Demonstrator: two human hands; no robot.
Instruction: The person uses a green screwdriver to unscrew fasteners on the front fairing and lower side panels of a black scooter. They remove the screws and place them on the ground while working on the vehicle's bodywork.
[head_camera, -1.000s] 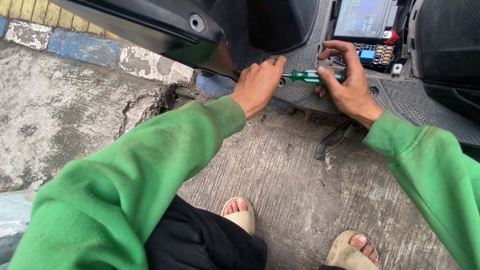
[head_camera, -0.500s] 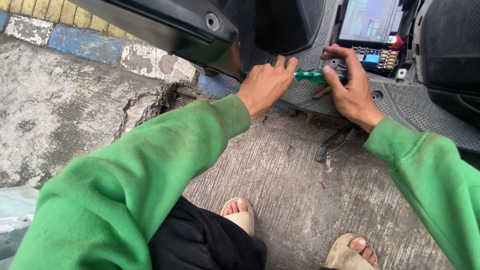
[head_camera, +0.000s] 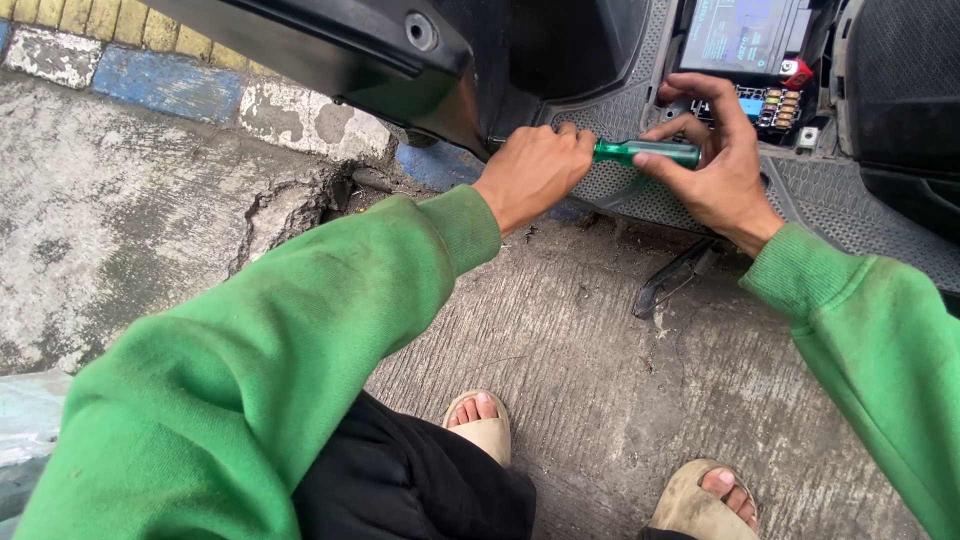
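Fingers of your right hand (head_camera: 715, 165) pinch the green screwdriver (head_camera: 648, 152) handle; your left hand (head_camera: 535, 172) has closed in a fist at its tip end, below the scooter's battery (head_camera: 742, 35), steadying it.

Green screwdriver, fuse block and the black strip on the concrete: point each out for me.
green screwdriver (head_camera: 648, 152), head view, middle of its translucent handle.
fuse block (head_camera: 768, 104), head view, on the rows of small coloured fuses.
black strip (head_camera: 676, 276), head view, mid-length, lying on the concrete.
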